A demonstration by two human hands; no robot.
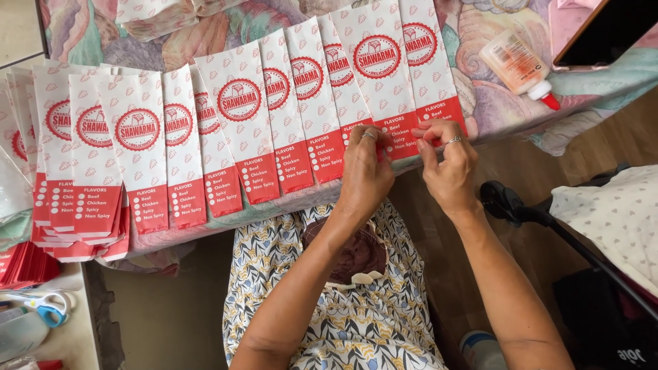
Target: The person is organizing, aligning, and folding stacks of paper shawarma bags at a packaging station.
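Observation:
A row of white paper bags with red round emblems and red bottom bands lies overlapped along the edge of a table with a floral cloth (226, 27). My left hand (367, 171) and my right hand (449, 164) meet at the red lower end of the rightmost bags (401, 133). Both hands pinch that red end between fingers and thumbs. Each hand wears a ring. The other bags (240, 130) fan out to the left, untouched.
A glue bottle (519, 66) with a red tip lies on the cloth at the right, by a dark phone (603, 34). Blue-handled scissors (48, 308) rest on a white surface lower left. A black stand (521, 212) and patterned fabric (617, 212) are to the right.

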